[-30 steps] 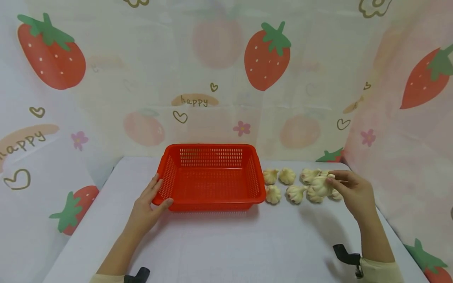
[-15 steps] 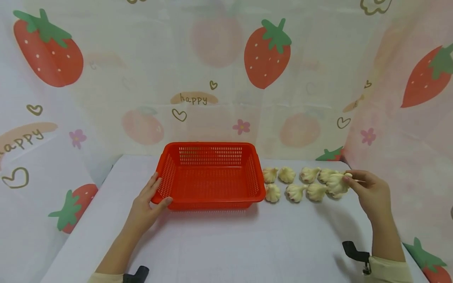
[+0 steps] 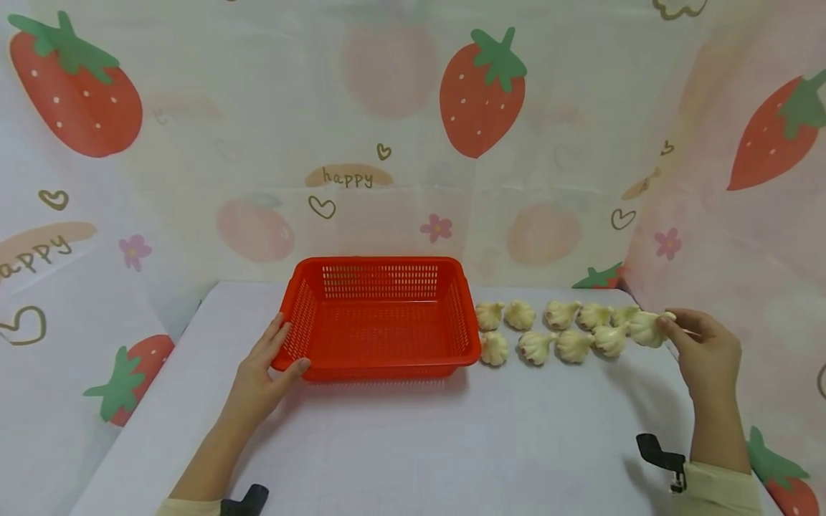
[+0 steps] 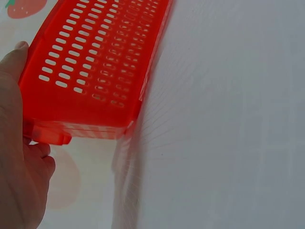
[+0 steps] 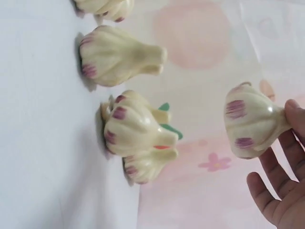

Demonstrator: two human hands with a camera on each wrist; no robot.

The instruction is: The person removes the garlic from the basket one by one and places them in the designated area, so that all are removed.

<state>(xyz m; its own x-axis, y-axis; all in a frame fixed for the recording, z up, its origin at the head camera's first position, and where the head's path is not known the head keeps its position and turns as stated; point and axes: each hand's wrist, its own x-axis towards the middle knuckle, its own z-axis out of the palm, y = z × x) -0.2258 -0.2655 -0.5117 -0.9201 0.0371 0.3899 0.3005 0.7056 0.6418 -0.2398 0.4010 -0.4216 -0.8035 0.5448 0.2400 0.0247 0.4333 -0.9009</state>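
A red plastic basket with slotted walls stands on the white table, its inside bare in the head view. My left hand holds its left end, thumb at the front corner of the rim and fingers along the side. The left wrist view shows the basket's perforated wall beside that hand. At the right, my right hand pinches a garlic bulb by its stem, raised off the table. This bulb has purple streaks, and its stem tip is hidden by the fingers.
Several more garlic bulbs lie in two rough rows between the basket and my right hand. The nearest ones touch or overlap in the head view. A strawberry-printed cloth hangs behind the white table and at both sides.
My right hand has moved right with the pinched garlic bulb, from over the rows to their right end, uncovering bulbs behind it. My left hand stays at the basket.
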